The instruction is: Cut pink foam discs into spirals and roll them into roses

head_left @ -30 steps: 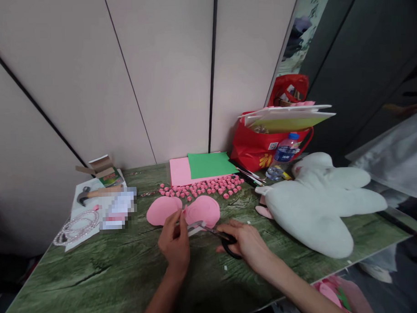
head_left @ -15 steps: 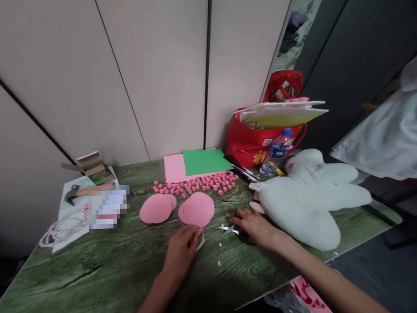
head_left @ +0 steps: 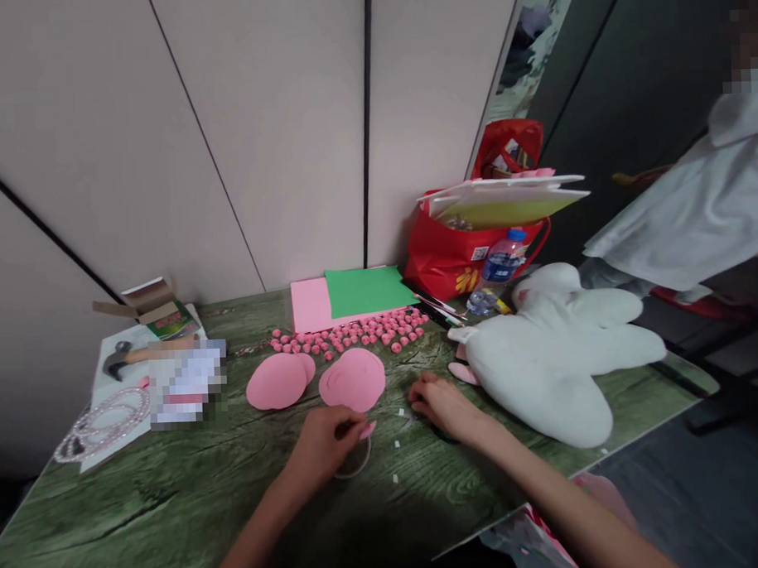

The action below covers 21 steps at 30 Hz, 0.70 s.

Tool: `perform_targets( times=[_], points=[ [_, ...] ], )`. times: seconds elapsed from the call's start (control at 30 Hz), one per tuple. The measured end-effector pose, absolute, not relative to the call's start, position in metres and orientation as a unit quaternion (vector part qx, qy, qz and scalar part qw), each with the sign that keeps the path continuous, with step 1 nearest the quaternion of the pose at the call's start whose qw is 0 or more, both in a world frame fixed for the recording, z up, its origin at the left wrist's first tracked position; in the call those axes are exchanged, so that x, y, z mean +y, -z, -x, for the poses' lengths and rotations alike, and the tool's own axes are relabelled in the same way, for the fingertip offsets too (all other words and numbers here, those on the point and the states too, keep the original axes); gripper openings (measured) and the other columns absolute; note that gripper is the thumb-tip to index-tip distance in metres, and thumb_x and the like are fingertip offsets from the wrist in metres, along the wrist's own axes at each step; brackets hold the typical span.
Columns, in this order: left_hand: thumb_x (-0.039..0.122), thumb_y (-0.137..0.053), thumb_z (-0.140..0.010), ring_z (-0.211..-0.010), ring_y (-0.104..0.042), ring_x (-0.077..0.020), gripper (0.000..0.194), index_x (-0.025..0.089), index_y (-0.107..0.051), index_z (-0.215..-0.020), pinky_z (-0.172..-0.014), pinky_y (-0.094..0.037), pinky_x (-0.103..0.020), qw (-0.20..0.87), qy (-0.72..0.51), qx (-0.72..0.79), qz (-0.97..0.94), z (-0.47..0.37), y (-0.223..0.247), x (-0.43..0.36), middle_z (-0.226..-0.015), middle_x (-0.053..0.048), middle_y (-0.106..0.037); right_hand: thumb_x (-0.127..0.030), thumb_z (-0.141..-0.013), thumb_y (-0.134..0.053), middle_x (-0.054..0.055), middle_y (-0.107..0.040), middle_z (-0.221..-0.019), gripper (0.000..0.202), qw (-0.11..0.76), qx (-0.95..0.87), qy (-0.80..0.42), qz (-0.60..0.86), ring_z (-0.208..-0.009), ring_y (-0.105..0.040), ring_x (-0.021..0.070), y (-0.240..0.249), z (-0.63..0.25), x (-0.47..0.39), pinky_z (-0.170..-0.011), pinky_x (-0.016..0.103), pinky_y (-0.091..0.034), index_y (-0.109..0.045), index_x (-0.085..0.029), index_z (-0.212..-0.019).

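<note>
My left hand pinches a small pink paper piece between thumb and fingers. Just below it, partly behind the hand, a clear ring that looks like a tape roll lies on the table. My right hand rests low over the tabletop with its fingers curled; whatever may be under them is hidden. Tiny white scraps lie between the hands. Beyond my left hand are two groups of overlapping pink paper discs, one on the left and one nearer the middle.
Many small pink paper rolls lie before green paper. At right are a white plush toy, a water bottle and a red bag. A hammer and beads lie left. A person in white stands at right.
My left hand has lifted slightly off the ring, and the pink piece now shows in its fingers. The scissor blades seen by my right hand are no longer visible.
</note>
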<state>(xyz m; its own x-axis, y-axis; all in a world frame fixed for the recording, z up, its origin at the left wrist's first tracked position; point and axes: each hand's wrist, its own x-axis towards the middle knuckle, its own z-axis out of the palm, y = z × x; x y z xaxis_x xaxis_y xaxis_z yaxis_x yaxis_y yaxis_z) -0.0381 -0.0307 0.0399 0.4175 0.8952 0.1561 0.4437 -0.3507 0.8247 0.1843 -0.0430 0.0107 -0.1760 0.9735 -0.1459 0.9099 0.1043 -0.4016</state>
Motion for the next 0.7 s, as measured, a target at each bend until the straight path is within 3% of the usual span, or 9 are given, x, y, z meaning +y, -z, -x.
perform_targets(
  times=[0.13, 0.33, 0.7],
  points=[
    [0.027, -0.057, -0.072, -0.064, -0.065, -0.0179, 0.017, 0.021, -0.072, -0.075, -0.059, -0.05, -0.025, 0.392, -0.337, 0.411, -0.751, 0.033, -0.051, -0.021, -0.071, -0.003, -0.073, -0.014, -0.077, -0.053, 0.009, -0.059, -0.091, 0.013, 0.091, -0.717, -0.213, 0.657, -0.085, -0.057, 0.0173, -0.001, -0.175, -0.039, -0.074, 0.023, -0.038, -0.065, -0.014, -0.081],
    [0.027, -0.059, -0.071, -0.07, -0.066, -0.0192, 0.016, 0.02, -0.072, -0.077, -0.064, -0.053, -0.028, 0.367, -0.396, 0.432, -0.722, 0.027, -0.047, -0.015, -0.077, -0.004, -0.073, -0.023, -0.074, -0.06, 0.008, -0.061, -0.091, 0.01, 0.105, -0.684, -0.218, 0.689, -0.084, -0.058, 0.0187, 0.002, -0.166, -0.04, -0.073, 0.025, -0.039, -0.066, -0.016, -0.08],
    [0.026, -0.062, -0.068, -0.064, -0.068, -0.0199, 0.018, 0.017, -0.072, -0.08, -0.06, -0.055, -0.029, 0.437, -0.438, 0.47, -0.63, 0.023, -0.018, -0.008, -0.076, -0.006, -0.073, -0.016, -0.068, -0.064, 0.004, -0.06, -0.09, 0.01, 0.134, -0.658, -0.252, 0.697, -0.084, -0.057, 0.0168, 0.006, -0.166, -0.046, -0.074, 0.024, -0.039, -0.065, -0.019, -0.077]
  ],
)
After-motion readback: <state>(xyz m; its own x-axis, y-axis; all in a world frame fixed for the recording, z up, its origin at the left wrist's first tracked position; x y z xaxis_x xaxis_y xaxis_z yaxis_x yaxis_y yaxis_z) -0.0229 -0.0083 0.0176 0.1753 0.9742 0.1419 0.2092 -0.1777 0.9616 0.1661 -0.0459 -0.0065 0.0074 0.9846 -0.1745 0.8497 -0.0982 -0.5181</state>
